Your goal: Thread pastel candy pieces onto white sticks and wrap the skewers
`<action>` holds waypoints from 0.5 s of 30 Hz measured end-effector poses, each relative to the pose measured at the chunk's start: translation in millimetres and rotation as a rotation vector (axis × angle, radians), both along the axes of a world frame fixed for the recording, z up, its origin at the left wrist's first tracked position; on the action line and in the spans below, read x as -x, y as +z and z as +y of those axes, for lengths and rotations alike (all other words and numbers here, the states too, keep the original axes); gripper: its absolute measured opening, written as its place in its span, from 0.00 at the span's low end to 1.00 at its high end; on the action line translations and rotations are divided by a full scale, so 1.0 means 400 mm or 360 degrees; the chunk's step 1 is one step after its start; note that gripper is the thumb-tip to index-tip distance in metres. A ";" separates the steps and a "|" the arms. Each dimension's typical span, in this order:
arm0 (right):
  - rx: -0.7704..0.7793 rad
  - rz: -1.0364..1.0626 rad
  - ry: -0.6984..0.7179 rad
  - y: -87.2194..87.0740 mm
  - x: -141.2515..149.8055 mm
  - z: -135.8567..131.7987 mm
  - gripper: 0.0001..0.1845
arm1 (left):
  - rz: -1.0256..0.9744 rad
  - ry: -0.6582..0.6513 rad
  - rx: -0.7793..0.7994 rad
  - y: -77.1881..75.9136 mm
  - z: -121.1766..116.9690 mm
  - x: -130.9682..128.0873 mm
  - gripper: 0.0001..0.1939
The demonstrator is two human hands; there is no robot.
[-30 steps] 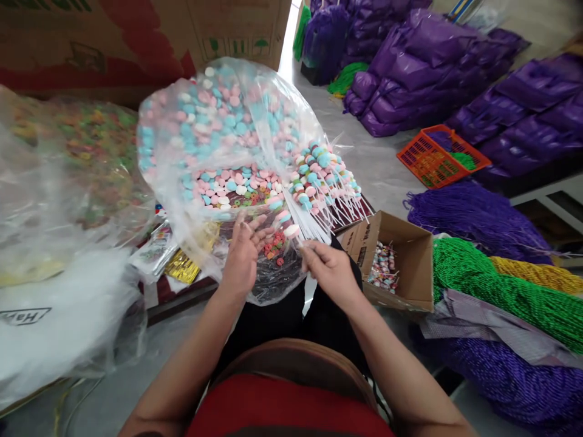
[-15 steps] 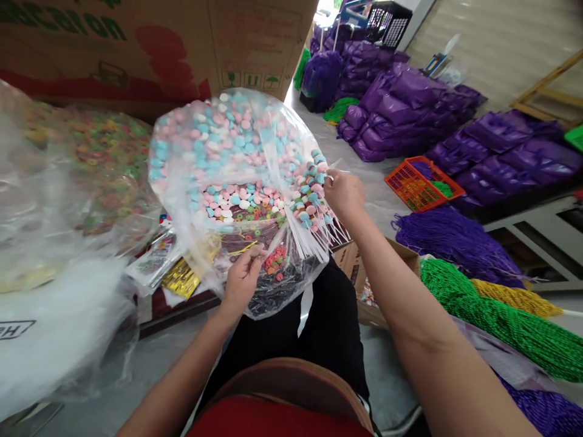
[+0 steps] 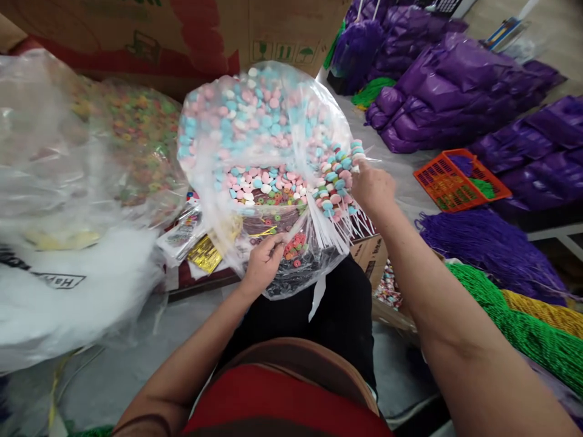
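My left hand (image 3: 265,260) is closed in a pinch on a narrow, translucent plastic sleeve (image 3: 297,226) above the front of the big clear bag. My right hand (image 3: 374,187) is closed at the right edge of a heap of candy skewers (image 3: 334,176), its fingers on one skewer of pink and blue sweets (image 3: 357,149). White sticks (image 3: 325,226) fan out below the heap. In the large clear bag (image 3: 314,109) lie pink, blue and white candies (image 3: 255,182). Red ring sweets (image 3: 295,244) lie near my left fingertips, with yellow ties (image 3: 264,231) behind them.
A bag of coloured rings (image 3: 141,133) and a white plastic sack (image 3: 91,297) stand left. Gold foil packets (image 3: 208,252) lie beside the candy bag. A cardboard box (image 3: 387,285) holds small sweets below my right forearm. An orange basket (image 3: 460,182) and purple bundles (image 3: 450,91) stand right.
My right hand has moved from the front of the bag up and right to the skewer heap. My left hand, open with fingers spread a second ago, now pinches the plastic sleeve. The view has shifted.
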State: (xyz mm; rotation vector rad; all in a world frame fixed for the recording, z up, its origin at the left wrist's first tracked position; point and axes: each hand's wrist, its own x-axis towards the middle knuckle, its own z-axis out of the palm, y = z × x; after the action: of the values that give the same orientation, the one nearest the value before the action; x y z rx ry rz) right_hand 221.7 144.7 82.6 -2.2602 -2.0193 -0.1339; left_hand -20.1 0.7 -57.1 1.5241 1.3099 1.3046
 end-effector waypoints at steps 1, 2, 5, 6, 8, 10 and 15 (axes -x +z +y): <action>-0.0046 0.0019 0.0015 -0.005 -0.012 0.002 0.28 | 0.0015 0.0001 -0.0008 0.001 0.000 0.000 0.14; -0.0093 0.0039 0.0023 -0.010 -0.024 0.004 0.29 | 0.0024 0.0003 -0.0017 0.003 0.001 0.000 0.14; -0.0230 0.0096 0.0046 -0.017 -0.061 0.008 0.32 | 0.0036 -0.0004 -0.0044 0.007 0.002 0.001 0.13; -0.0263 0.0110 0.0062 -0.017 -0.071 0.005 0.32 | 0.0042 -0.0003 -0.0048 0.007 0.002 0.002 0.13; -0.0330 0.0121 0.0104 -0.017 -0.080 -0.011 0.32 | 0.0073 -0.0005 -0.0045 0.005 0.002 0.004 0.13; -0.0349 0.0121 0.0139 -0.019 -0.071 -0.038 0.31 | 0.0117 -0.0021 -0.0043 0.003 0.003 0.006 0.14; -0.0064 0.0034 0.0045 -0.049 -0.009 -0.100 0.26 | 0.0165 -0.0016 -0.0097 0.003 0.004 0.007 0.14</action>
State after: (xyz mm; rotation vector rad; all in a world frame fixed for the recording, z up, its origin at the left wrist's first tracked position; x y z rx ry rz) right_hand 225.1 104.6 62.8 -2.1988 -2.0185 -0.1465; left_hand -22.8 2.2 -56.0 1.6581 1.3358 1.2843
